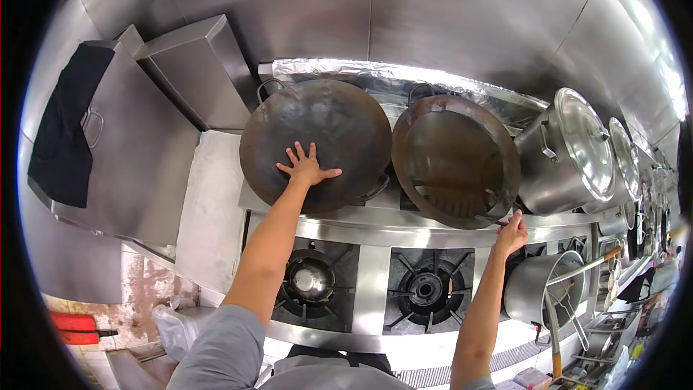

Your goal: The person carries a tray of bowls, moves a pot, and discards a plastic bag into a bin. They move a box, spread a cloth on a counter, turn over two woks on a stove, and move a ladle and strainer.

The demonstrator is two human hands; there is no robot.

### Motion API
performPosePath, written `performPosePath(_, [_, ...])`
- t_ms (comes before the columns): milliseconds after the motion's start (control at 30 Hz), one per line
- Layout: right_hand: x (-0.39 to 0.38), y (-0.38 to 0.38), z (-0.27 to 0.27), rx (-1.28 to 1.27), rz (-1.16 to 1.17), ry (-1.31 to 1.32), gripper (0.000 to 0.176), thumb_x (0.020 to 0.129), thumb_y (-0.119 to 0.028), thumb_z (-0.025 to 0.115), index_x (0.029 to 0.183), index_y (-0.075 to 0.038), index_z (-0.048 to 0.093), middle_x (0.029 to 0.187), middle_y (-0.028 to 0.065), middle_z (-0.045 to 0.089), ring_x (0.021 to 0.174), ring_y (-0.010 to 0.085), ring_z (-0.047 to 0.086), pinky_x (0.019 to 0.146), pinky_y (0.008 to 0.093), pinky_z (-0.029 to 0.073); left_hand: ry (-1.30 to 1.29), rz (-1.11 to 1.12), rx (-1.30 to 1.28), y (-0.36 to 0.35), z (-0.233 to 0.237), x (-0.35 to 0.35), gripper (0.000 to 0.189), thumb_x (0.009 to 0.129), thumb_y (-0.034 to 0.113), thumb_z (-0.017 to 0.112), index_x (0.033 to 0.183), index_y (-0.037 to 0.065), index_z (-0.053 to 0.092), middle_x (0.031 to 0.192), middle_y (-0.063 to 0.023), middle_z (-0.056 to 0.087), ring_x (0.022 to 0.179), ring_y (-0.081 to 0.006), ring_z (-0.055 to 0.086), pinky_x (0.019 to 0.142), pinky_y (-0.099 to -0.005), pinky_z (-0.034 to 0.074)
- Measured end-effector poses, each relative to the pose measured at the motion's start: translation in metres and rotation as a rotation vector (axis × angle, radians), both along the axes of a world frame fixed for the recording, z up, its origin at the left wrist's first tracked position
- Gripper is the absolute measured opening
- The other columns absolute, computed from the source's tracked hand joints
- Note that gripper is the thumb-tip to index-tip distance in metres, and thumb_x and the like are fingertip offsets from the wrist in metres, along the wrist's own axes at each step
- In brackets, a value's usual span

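Observation:
Two large dark woks stand side by side at the back of the stove. My left hand (pixel 307 167) is spread open over the surface of the left wok (pixel 332 123), with the fingers apart and nothing held. The right wok (pixel 447 144) has a dark, shiny inside, with a liquid-like sheen. At its lower right edge my right hand (pixel 513 233) is closed around the wok's handle. Both woks have looped metal handles.
Below the woks are two burners, left (pixel 310 279) and right (pixel 426 288). A lidded steel pot (pixel 541 166) stands right of the woks. An open pot (pixel 530 289) holds long-handled tools. A black cloth (pixel 68 126) hangs at left, near a white cloth (pixel 209 209).

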State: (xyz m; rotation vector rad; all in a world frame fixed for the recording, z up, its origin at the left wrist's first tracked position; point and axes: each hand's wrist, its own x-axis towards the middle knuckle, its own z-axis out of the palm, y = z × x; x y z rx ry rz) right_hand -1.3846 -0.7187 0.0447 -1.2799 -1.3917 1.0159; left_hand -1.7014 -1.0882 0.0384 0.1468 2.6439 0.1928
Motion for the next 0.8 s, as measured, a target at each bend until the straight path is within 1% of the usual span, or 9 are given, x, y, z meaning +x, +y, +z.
performPosePath(133, [0.002, 0.006, -0.003, 0.005, 0.002, -0.039, 0.045, 0.088, -0.037, 0.06, 0.067, 0.002, 0.055, 0.053, 0.0032, 0.048, 0.039, 0.0104, 0.042, 0.035, 0.0248, 0.032, 0.007, -0.025, -0.002, -0.001, -0.001, -0.004, 0.128, 0.054, 0.08, 0.063, 0.149, 0.016, 0.007, 0.153, -0.0203, -0.007, 0.14, -0.0421, -0.008, 0.101, -0.072, 0.003])
performPosePath(167, [0.001, 0.01, -0.008, 0.019, -0.004, -0.033, 0.046, 0.088, -0.037, 0.06, 0.066, 0.003, 0.056, 0.05, 0.0048, 0.048, 0.037, 0.0117, 0.043, 0.035, 0.0267, 0.033, 0.006, -0.027, 0.0, -0.002, -0.002, -0.005, 0.128, 0.054, 0.08, 0.063, 0.149, 0.016, 0.007, 0.153, -0.0203, -0.007, 0.14, -0.0421, -0.008, 0.101, -0.072, 0.003])
performPosePath(200, [0.002, 0.014, -0.013, 0.033, -0.01, -0.026, 0.048, 0.088, -0.037, 0.059, 0.064, 0.004, 0.057, 0.048, 0.0064, 0.049, 0.036, 0.013, 0.044, 0.034, 0.0286, 0.034, 0.016, -0.036, -0.013, -0.004, -0.003, -0.006, 0.128, 0.054, 0.08, 0.064, 0.149, 0.017, 0.007, 0.153, -0.0196, -0.006, 0.14, -0.0417, -0.008, 0.101, -0.0721, 0.004])
performPosePath(300, [0.001, 0.014, -0.009, 0.027, -0.002, -0.018, 0.048, 0.088, -0.037, 0.059, 0.064, 0.004, 0.057, 0.047, 0.0065, 0.049, 0.036, 0.0131, 0.045, 0.035, 0.0287, 0.034, 0.026, -0.065, -0.031, -0.009, -0.001, -0.011, 0.127, 0.053, 0.078, 0.065, 0.149, 0.018, 0.008, 0.154, -0.018, -0.005, 0.14, -0.0408, -0.007, 0.101, -0.0723, 0.004])
performPosePath(400, [-0.001, 0.014, -0.004, -0.003, 0.011, -0.03, 0.044, 0.089, -0.036, 0.059, 0.066, 0.001, 0.054, 0.051, 0.0047, 0.048, 0.037, 0.0106, 0.042, 0.034, 0.0254, 0.032, 0.037, -0.092, -0.038, -0.013, 0.001, -0.015, 0.126, 0.052, 0.078, 0.066, 0.149, 0.02, 0.01, 0.154, -0.0159, -0.004, 0.141, -0.0399, -0.006, 0.102, -0.0723, 0.003])
performPosePath(467, [-0.001, 0.017, -0.004, 0.007, -0.005, -0.047, 0.044, 0.089, -0.035, 0.059, 0.066, 0.001, 0.054, 0.05, 0.0047, 0.048, 0.037, 0.0109, 0.043, 0.035, 0.0254, 0.032, 0.037, -0.087, -0.026, -0.011, 0.0, -0.018, 0.127, 0.052, 0.078, 0.066, 0.149, 0.02, 0.01, 0.154, -0.0158, -0.005, 0.141, -0.0396, -0.007, 0.102, -0.0723, 0.003])
performPosePath(533, [-0.005, 0.014, -0.006, -0.021, 0.001, -0.011, 0.044, 0.089, -0.036, 0.059, 0.066, 0.001, 0.053, 0.05, 0.005, 0.049, 0.037, 0.011, 0.042, 0.035, 0.0257, 0.033, 0.037, -0.094, -0.027, -0.008, -0.001, -0.017, 0.128, 0.051, 0.08, 0.065, 0.149, 0.02, 0.009, 0.154, -0.0161, -0.006, 0.14, -0.0404, -0.008, 0.101, -0.0727, 0.003])
performPosePath(667, [-0.01, 0.009, -0.004, 0.019, -0.035, -0.089, 0.048, 0.088, -0.039, 0.058, 0.064, 0.003, 0.058, 0.047, 0.0066, 0.051, 0.037, 0.0133, 0.047, 0.036, 0.0287, 0.036, 0.019, -0.05, -0.038, -0.001, 0.0, -0.015, 0.128, 0.051, 0.081, 0.064, 0.149, 0.019, 0.008, 0.154, -0.0178, -0.007, 0.14, -0.0423, -0.008, 0.1, -0.0737, 0.003])
performPosePath(800, [-0.009, 0.009, 0.001, -0.011, -0.042, -0.09, 0.048, 0.088, -0.039, 0.058, 0.065, 0.002, 0.059, 0.047, 0.0071, 0.051, 0.037, 0.0138, 0.048, 0.035, 0.0287, 0.037, 0.026, -0.046, -0.024, 0.006, -0.001, -0.014, 0.129, 0.051, 0.082, 0.063, 0.149, 0.019, 0.007, 0.153, -0.0188, -0.006, 0.14, -0.0431, -0.007, 0.1, -0.0742, 0.004])
